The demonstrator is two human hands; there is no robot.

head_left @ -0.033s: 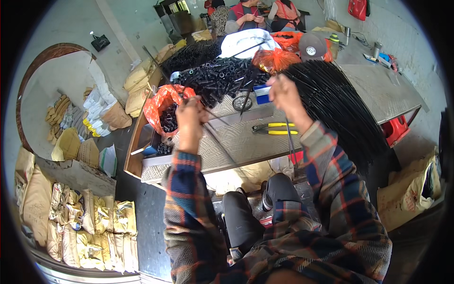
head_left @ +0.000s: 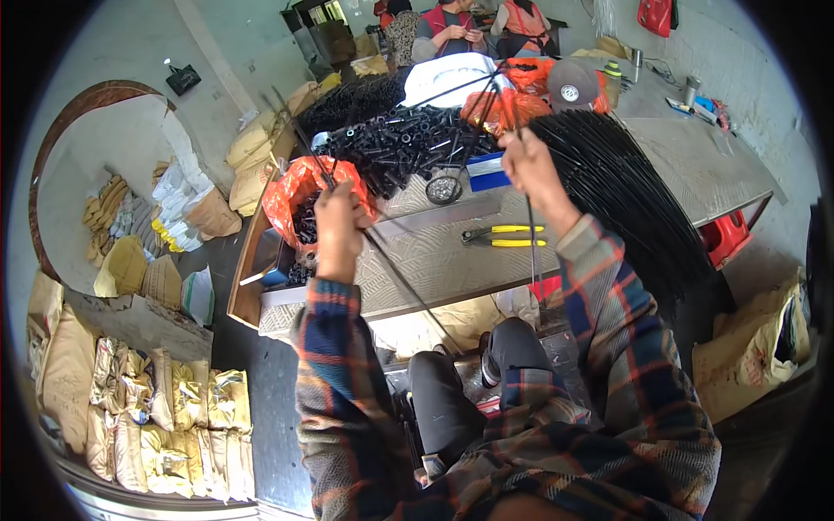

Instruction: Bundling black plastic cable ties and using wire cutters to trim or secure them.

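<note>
Both of my hands are raised over the near side of the workbench. My left hand (head_left: 340, 215) is closed around thin black rods (head_left: 395, 276), which slant from upper left down past the bench's front edge. My right hand (head_left: 532, 169) grips another thin black rod (head_left: 531, 221), its lower end hanging toward the edge. Above that hand, several dark rod ends cross in front of an orange bag. Behind my left hand stands an open orange plastic bag (head_left: 280, 193) of small black parts. Pliers with yellow handles (head_left: 518, 236) lie between my hands, below a small round dish (head_left: 444, 190).
Black tubular fittings (head_left: 408, 143) are heaped mid-bench, beside a blue box (head_left: 486, 174). A thick bundle of black rods (head_left: 621, 191) covers the right side. A cap (head_left: 574, 82) and a white bag (head_left: 460, 76) sit farther back. Other people (head_left: 452, 30) are across the bench.
My left hand has shifted slightly left and down. My right hand has moved slightly right, and the rod tips above it now stand up in front of the orange bag.
</note>
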